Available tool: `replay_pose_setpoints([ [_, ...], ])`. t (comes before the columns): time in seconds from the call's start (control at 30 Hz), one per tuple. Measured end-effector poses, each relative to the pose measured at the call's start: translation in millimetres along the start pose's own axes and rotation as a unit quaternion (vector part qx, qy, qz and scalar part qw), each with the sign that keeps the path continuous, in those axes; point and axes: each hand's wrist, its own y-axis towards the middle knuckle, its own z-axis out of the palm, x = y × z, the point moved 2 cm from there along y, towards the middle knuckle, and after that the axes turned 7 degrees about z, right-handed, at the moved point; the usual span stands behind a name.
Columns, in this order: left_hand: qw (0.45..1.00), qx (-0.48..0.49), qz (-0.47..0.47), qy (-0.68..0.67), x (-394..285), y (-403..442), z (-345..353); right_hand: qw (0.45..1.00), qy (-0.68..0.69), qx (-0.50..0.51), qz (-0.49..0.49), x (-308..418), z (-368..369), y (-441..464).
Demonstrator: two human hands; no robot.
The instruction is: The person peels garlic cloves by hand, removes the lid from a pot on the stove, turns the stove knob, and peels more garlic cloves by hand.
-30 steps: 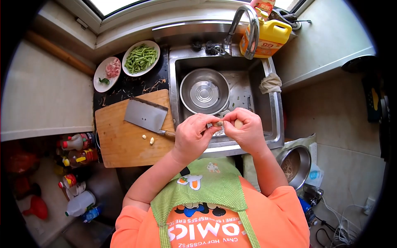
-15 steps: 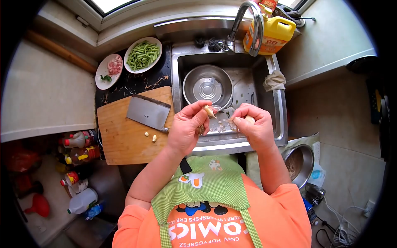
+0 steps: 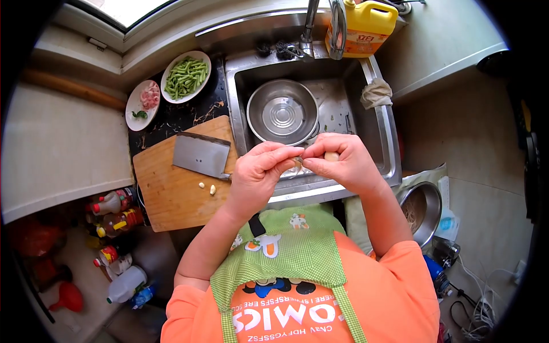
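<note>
My left hand (image 3: pixel 260 171) and my right hand (image 3: pixel 343 162) meet fingertip to fingertip over the front part of the sink (image 3: pixel 269 201). The left one pinches a garlic clove, mostly covered by the fingers. A pale garlic clove (image 3: pixel 331 156) shows in the curled fingers of my right hand, whose thumb and forefinger touch the piece at the left fingertips. On the wooden cutting board (image 3: pixel 171 208), to the left, lie a cleaver (image 3: pixel 201 155) and two peeled cloves (image 3: pixel 213 189). A metal basin (image 3: pixel 282 112) sits in the sink behind my hands.
Plates of green beans (image 3: pixel 186 78) and sliced meat (image 3: pixel 150 96) stand at the back left. The faucet (image 3: pixel 309 34) and a yellow jug (image 3: pixel 363 28) are behind the sink. A cloth (image 3: pixel 376 93) hangs on its right rim. Bottles (image 3: pixel 127 284) stand low at left, a steel bowl (image 3: pixel 426 212) at right.
My hands were apart half a second ago, with a clove showing in the left fingers; now their fingertips have come together. The camera view has shifted slightly.
</note>
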Motion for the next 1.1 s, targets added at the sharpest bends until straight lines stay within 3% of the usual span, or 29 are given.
replay_pose_setpoints([
  [0.23, 1.0, 0.009, -0.005, 0.005, -0.6, 3.8, 3.8, 0.999, 0.038, -0.023, 0.03, -8.8, 5.8, -0.1],
  [0.33, 0.998, 0.007, -0.052, -0.027, -4.2, 3.9, 5.2, 0.99, 0.116, -0.025, 0.075, -11.6, 6.8, -0.8],
  [0.4, 0.986, -0.007, -0.139, -0.087, -2.5, 1.5, 7.3, 0.974, 0.197, -0.019, 0.109, -12.1, 6.7, -1.5],
  [0.53, 0.999, 0.004, -0.051, -0.013, -4.1, 3.7, 6.8, 0.97, 0.201, -0.032, 0.133, -12.3, 4.5, -1.7],
  [0.63, 0.999, 0.014, -0.03, -0.031, -2.1, 2.8, 6.0, 0.972, 0.201, -0.014, 0.122, -14.5, 5.6, -1.5],
  [0.7, 0.941, -0.008, -0.22, -0.258, 0.7, -2.7, 8.0, 0.952, 0.296, 0.011, 0.078, -15.7, 4.8, -3.0],
  [0.93, 0.865, -0.061, -0.205, -0.453, 8.7, -0.1, 5.6, 0.959, 0.282, -0.018, 0.029, -10.6, 0.2, -5.4],
  [1.03, 0.912, -0.079, -0.159, -0.369, 10.2, -0.6, 4.1, 0.97, 0.234, -0.058, 0.005, -8.9, -1.5, -6.0],
  [1.1, 0.926, -0.089, -0.144, -0.337, 12.2, -1.9, 3.0, 0.975, 0.145, -0.135, -0.098, -8.2, -4.1, -6.4],
])
